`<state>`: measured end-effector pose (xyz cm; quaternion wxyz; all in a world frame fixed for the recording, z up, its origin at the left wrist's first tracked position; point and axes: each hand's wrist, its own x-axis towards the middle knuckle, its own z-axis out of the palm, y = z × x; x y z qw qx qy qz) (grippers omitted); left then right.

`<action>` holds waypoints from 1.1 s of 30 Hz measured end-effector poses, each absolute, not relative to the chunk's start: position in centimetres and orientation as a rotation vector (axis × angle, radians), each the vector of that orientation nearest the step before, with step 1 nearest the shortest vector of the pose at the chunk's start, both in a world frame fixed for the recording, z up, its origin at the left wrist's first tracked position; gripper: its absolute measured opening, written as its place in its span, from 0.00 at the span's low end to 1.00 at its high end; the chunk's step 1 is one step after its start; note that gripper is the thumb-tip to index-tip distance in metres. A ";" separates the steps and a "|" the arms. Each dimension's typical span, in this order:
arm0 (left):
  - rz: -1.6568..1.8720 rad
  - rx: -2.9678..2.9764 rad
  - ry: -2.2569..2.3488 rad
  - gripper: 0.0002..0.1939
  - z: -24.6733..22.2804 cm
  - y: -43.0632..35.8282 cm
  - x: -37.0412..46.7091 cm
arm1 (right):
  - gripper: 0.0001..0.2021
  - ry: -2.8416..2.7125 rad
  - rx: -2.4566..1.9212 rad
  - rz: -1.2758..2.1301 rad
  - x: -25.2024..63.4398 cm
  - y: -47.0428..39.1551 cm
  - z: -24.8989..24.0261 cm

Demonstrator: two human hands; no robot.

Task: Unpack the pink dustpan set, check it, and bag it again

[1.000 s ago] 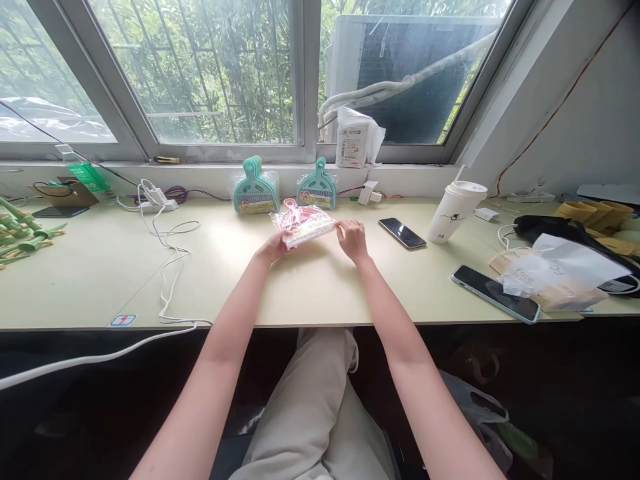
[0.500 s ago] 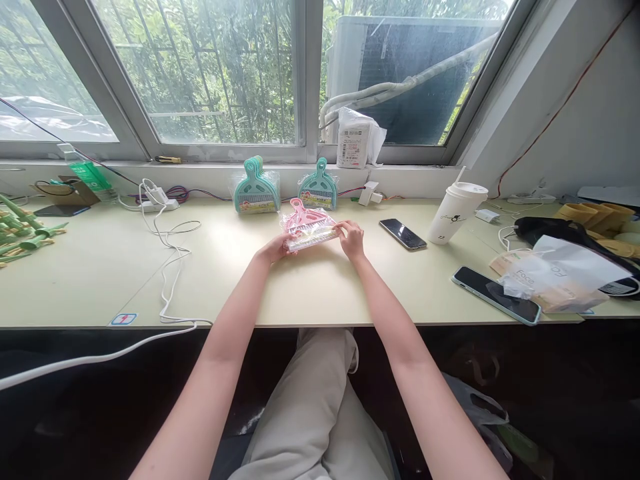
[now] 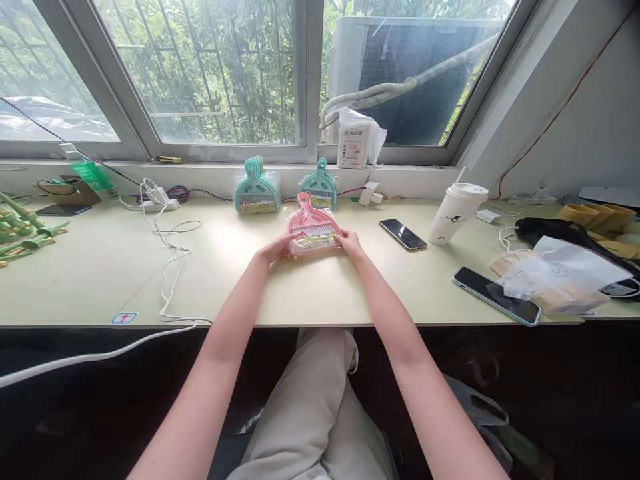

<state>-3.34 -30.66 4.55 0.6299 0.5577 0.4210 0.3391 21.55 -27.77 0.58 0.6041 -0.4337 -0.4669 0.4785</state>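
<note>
Between my hands is a pink mini dustpan and brush set [image 3: 314, 223] in a clear plastic wrapper, its handle pointing toward the window. My left hand [image 3: 278, 249] grips its lower left corner, fingers closed on the wrapper. At the lower right corner, my right hand [image 3: 349, 244] holds it too, with the fingers partly hidden. Just behind it stands a green wrapped dustpan set [image 3: 320, 183], leaning near the wall. Further left, a stack of several green dustpan sets [image 3: 256, 190] stands upright in wrappers.
A phone [image 3: 403, 234] and a white cup with a straw [image 3: 456, 212] stand to the right. Another phone [image 3: 495, 293] lies partly under a plastic packet [image 3: 560, 273]. White cables [image 3: 170, 267] run across the left of the table [image 3: 240, 303]. Green stems [image 3: 30, 233] lie far left.
The pink dustpan set has tilted up, so its front faces me more fully. My right hand has shifted down from its top edge to its right side.
</note>
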 end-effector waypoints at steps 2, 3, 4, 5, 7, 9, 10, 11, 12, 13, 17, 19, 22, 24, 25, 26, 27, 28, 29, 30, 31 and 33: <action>0.805 1.299 0.932 0.31 4.8 -30.7 -3.1 | 0.11 -1.034 -1.071 1.089 21.7 -27.6 0.7; 0.840 1.335 0.923 0.32 4.8 -30.7 -2.8 | 0.12 -1.006 -1.114 1.041 21.8 -27.6 0.8; 0.886 1.383 0.930 0.32 4.8 -30.8 -2.5 | 0.12 -0.983 -1.134 0.980 21.9 -27.7 0.9; 0.942 1.433 0.959 0.32 4.7 -30.8 -2.2 | 0.12 -0.981 -1.149 0.914 22.0 -27.8 1.0; 1.091 1.512 1.074 0.31 4.1 -30.5 -1.5 | 0.11 -1.031 -1.172 0.780 22.1 -28.0 1.2; 1.231 1.549 1.202 0.25 3.3 -29.6 -1.0 | 0.10 -1.117 -1.190 0.667 22.0 -28.2 1.2; 1.295 1.560 1.265 0.20 3.0 -29.0 -0.9 | 0.10 -1.163 -1.205 0.618 21.9 -28.1 1.2; 1.344 1.579 1.329 0.15 2.8 -28.2 -0.9 | 0.11 -1.210 -1.230 0.573 21.7 -28.0 1.3; 1.362 1.612 1.402 0.11 2.6 -27.3 -1.0 | 0.11 -1.261 -1.269 0.526 21.5 -27.7 1.3; 1.349 1.660 1.485 0.08 2.7 -26.4 -1.1 | 0.12 -1.314 -1.323 0.477 21.3 -27.3 1.3; 1.112 1.869 1.808 0.10 3.3 -22.4 -1.5 | 0.15 -1.479 -1.584 0.315 20.5 -24.5 1.7; 1.029 1.913 1.888 0.12 3.3 -20.3 -1.4 | 0.15 -1.507 -1.700 0.256 20.1 -22.6 2.0; 1.007 1.962 1.925 0.13 2.6 -16.7 -1.1 | 0.15 -1.511 -1.833 0.174 19.8 -19.2 2.2; 1.040 1.988 1.914 0.13 2.0 -13.9 -0.8 | 0.16 -1.509 -1.877 0.136 19.5 -16.7 2.1; 1.061 1.983 1.924 0.14 1.8 -12.4 -0.7 | 0.18 -1.513 -1.877 0.111 19.3 -15.3 2.0; 1.080 1.962 1.948 0.17 1.6 -10.9 -0.6 | 0.20 -1.524 -1.865 0.076 19.1 -13.9 1.8; 1.091 1.932 1.973 0.23 1.4 -9.4 -0.5 | 0.23 -1.531 -1.853 0.035 18.9 -12.5 1.6; 1.088 1.906 1.989 0.29 1.3 -8.0 -0.4 | 0.26 -1.537 -1.844 -0.002 18.7 -11.1 1.4; 1.073 1.889 1.993 0.33 1.2 -6.6 -0.3 | 0.29 -1.542 -1.838 -0.030 18.5 -9.8 1.2; 1.047 1.887 1.981 0.35 1.1 -5.4 -0.3 | 0.31 -1.548 -1.839 -0.041 18.4 -8.6 1.0; 1.018 1.900 1.958 0.34 1.1 -4.3 -0.3 | 0.32 -1.557 -1.846 -0.033 18.3 -7.5 0.9; 0.981 1.943 1.928 0.27 0.9 -2.7 -0.3 | 0.34 -1.583 -1.849 -0.001 18.3 -5.9 0.6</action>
